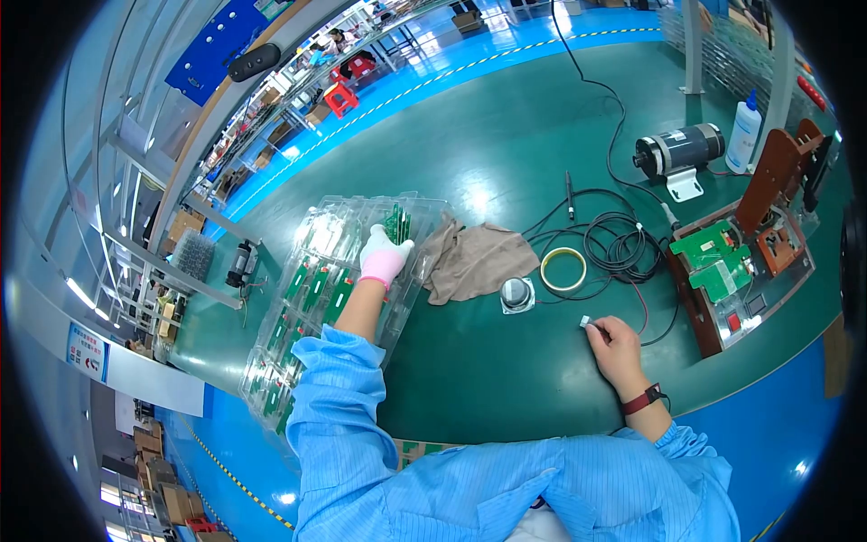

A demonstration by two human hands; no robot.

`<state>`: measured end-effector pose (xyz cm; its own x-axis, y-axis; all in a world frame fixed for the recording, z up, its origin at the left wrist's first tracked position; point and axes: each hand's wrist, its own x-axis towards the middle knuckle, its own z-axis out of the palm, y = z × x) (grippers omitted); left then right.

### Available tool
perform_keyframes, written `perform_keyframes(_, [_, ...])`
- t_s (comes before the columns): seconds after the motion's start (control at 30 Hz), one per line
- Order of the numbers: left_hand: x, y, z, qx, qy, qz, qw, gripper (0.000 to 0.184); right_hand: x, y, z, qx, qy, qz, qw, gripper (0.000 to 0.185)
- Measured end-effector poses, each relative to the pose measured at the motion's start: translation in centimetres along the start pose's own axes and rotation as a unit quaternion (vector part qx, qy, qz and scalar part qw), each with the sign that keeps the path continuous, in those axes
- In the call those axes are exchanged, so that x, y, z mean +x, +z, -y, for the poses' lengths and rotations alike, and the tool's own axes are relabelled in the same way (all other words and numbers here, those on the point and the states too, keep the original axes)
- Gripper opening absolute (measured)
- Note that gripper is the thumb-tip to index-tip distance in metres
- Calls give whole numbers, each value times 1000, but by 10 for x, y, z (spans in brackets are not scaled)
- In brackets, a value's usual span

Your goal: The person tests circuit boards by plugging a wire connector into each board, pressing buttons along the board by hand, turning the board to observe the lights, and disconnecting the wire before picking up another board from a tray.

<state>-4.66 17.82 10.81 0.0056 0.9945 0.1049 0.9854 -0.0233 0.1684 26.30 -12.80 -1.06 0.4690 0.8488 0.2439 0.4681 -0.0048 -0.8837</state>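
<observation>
My left hand, in a white and pink glove, is closed on a green circuit board at the top of a clear plastic tray. More green boards stand in the tray's compartments. My bare right hand, with a dark red band at the wrist, pinches a small white connector over the green table. Between the hands lie a brown cloth, a round metal part on a clear square and a roll of tape.
Coiled black cable and a black pen-like tool lie beyond my right hand. At the right are a motor, a white bottle and an open unit with a green board. Another motor lies far left.
</observation>
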Motion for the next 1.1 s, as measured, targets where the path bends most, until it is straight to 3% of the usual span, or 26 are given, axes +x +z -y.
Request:
perform_keyframes(0.33, [5,-7,8,-194,114,-139,964,74,-2,-1,-1,-2,-18,3,1000,15])
perform_keyframes(0.47, [-50,-34,-24,-225,224,-82,945,76,-2,-4,1,-10,-13,10,1000,15])
perform_keyframes(0.53, [-89,-42,-37,-251,246,44,935,79,-4,-4,1,-8,-7,15,1000,15])
perform_keyframes(0.63, [-130,-35,-40,-164,368,81,912,81,-6,-5,1,-12,-6,24,1000,16])
perform_keyframes(0.77, [-154,-7,-21,-72,383,138,911,78,-7,-4,1,-12,-13,40,999,16])
perform_keyframes(0.9, [-157,22,-3,-42,407,127,903,78,-8,-5,2,-7,-14,51,999,16])
perform_keyframes(1.1, [-151,52,3,-60,345,129,928,77,-10,-5,3,1,-14,57,998,16])
